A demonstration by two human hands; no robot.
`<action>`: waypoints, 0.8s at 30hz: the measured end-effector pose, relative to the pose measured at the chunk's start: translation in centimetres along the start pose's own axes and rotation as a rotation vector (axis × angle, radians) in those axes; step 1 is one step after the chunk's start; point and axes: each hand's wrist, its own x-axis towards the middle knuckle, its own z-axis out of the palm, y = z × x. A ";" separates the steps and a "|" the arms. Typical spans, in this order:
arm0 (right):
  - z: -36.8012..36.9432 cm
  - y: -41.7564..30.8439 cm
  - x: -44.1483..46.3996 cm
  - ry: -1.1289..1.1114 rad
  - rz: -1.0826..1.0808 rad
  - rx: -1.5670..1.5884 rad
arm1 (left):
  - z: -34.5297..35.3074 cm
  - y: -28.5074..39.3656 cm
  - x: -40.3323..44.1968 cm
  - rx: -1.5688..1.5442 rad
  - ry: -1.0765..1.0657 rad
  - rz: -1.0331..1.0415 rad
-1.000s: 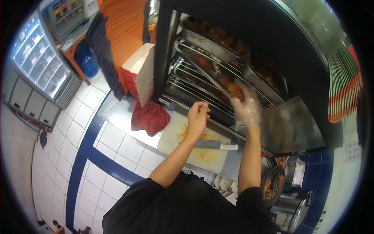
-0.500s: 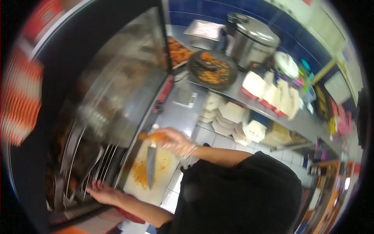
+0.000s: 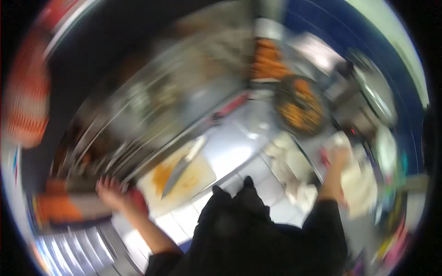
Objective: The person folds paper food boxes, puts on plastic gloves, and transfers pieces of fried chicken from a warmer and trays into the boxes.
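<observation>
Boxes [image 3: 360, 186] right of board [image 3: 201, 178] being reached by right hand [image 3: 340, 156], grip untellable; light touch advised. Left hand [image 3: 110, 191] being held open, empty.

A commercial-looking kitchen: steel counter [image 3: 226, 154], knife [image 3: 176, 174] on a cutting board [image 3: 206, 174], cooking pan [image 3: 294, 130], pale cartons [image 3: 361, 186].

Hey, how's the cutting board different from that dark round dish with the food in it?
The cutting board is pale and four-sided; the dish is dark and round. The cutting board carries a knife and a thin scatter of orange residue, while the dish holds a fuller spread of orange-brown food. Both bear something orange.
</observation>
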 end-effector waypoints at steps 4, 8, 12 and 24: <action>4.6 -2.1 1.6 -0.422 0.161 0.843 | 1.2 0.1 4.7 -0.126 -0.028 -0.142; 1.6 -19.0 -6.0 0.271 0.216 1.264 | 4.1 -0.7 6.6 -0.164 -0.101 -0.108; -6.1 -39.0 -25.2 -0.137 -0.238 1.405 | 5.1 -1.7 8.8 -0.336 -0.082 -0.083; -6.5 -64.7 -53.6 -0.434 -1.683 0.045 | -4.1 -1.8 11.0 -0.411 -0.193 0.019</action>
